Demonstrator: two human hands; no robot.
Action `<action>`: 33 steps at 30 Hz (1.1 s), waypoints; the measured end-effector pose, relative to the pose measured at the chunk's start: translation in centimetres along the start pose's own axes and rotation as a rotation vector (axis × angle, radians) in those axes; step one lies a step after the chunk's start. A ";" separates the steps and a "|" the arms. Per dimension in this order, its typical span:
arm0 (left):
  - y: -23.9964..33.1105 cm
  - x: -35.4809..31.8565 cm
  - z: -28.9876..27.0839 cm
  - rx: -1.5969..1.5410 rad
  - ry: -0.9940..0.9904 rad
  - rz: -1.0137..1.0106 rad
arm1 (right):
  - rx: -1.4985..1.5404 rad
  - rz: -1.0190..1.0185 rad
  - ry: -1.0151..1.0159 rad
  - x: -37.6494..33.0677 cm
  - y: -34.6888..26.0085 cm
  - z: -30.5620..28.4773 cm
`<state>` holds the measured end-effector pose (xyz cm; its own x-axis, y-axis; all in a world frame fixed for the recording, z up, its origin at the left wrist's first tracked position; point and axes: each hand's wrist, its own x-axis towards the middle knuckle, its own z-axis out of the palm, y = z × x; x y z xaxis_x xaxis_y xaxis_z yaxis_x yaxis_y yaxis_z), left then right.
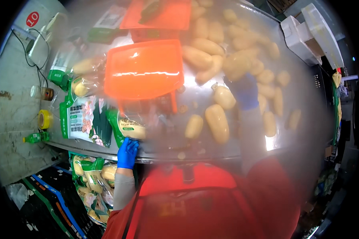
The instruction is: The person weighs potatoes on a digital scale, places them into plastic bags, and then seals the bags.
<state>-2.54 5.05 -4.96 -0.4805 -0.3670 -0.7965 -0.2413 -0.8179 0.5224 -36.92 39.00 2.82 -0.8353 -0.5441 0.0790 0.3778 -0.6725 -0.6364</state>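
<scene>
My left hand (127, 154), in a blue glove, is at the metal table's near edge. Its fingers are closed on the lower end of a clear and green plastic bag (132, 130) holding a pale lotus root. Out to the right, my right hand (246, 95), also blue-gloved, reaches into a heap of lotus roots. Haze blurs it; its fingers are against or over one lotus root (236, 67), and I cannot tell whether they grip it. Nearer me, separate lotus root pieces (217, 124) lie on the tabletop (167, 140).
An orange plastic stand (143, 71) occupies the table's middle, another orange one (157, 16) behind it. Printed flat bags (81, 121) lie left, near yellow tape (44, 119) and a green bottle (36, 138). Below the edge are bagged lotus roots (93, 177) and dark crates (52, 203).
</scene>
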 end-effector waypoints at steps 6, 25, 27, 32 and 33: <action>-2.5 2.8 -3.0 -0.013 -0.307 0.119 | -0.229 0.249 0.076 -2.4 2.5 2.7; -0.5 -4.7 11.2 0.998 -0.008 1.104 | -0.663 0.574 0.154 -6.4 10.9 7.2; -0.5 -4.2 9.5 0.959 0.025 1.080 | -0.788 0.520 0.092 -5.8 10.1 7.9; -2.3 -2.3 6.9 0.692 -0.115 0.684 | -1.013 -0.029 0.009 -1.8 9.7 10.5; -2.0 -3.1 7.2 0.541 -0.226 0.535 | -1.165 -0.197 -0.043 -0.4 9.7 10.9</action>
<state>-6.59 11.03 -1.35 -0.7927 -0.5029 -0.3446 -0.2773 -0.2059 0.9384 -28.61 27.19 4.98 -0.8161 -0.5132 0.2656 -0.3665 0.1044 -0.9245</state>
